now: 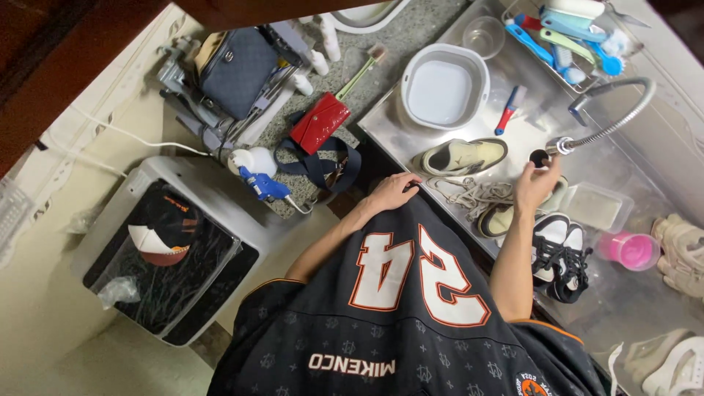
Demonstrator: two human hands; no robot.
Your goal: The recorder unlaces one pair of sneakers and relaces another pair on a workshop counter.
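A wide steel sink (411, 136) fills the upper right of the view, its floor crowded with footwear. The person in a dark jersey (396, 308) stands against its near edge. A grey plastic basin (444, 86) sits at the far side of the sink, and a flexible faucet hose (623, 110) arches in from the right, its nozzle pointing down towards the middle.

A cream sneaker (462, 155) lies on its side just beyond the left hand, with a tangle of pale laces (469, 194) between the two hands. A black-and-white sneaker pair (561, 253) lies beside the right forearm.

The left hand (392, 192) rests on the sink's near edge, fingers loosely curled, holding nothing; the cream sneaker is close by but not touching it. The right hand (535, 183) is raised just under the faucet nozzle, fingers partly spread, near a small dark drain (539, 157); whether it grips anything cannot be told.
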